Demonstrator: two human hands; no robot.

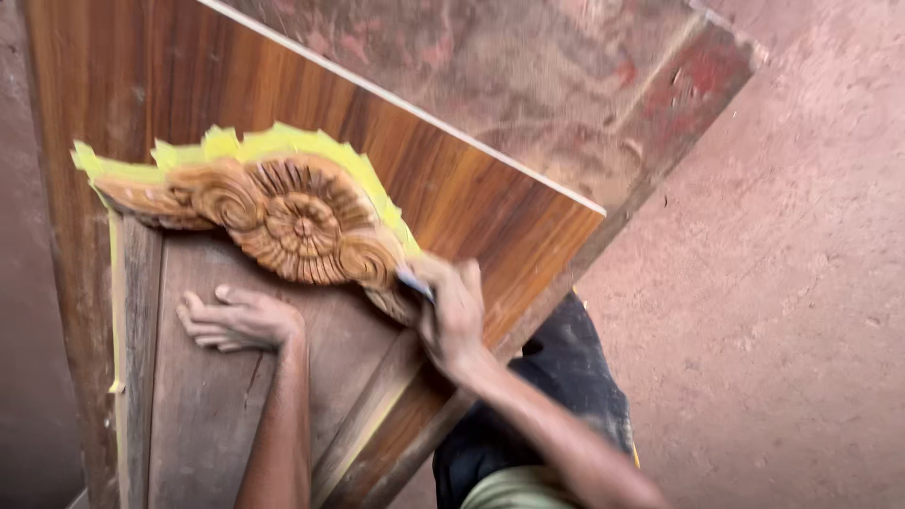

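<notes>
Both forearms are bare, with no sleeves, gloves or jewellery showing; dark, dusty trousers with a thin yellow edge cover the legs.

no packages, no labels, no signs, no screens

Beneath you lies a reddish-brown dirt floor, filling the right side of your view. A worn wooden board with faded red stains rests at an angle across the top. Your dark trousers show at the bottom, just beside the floor.
</notes>
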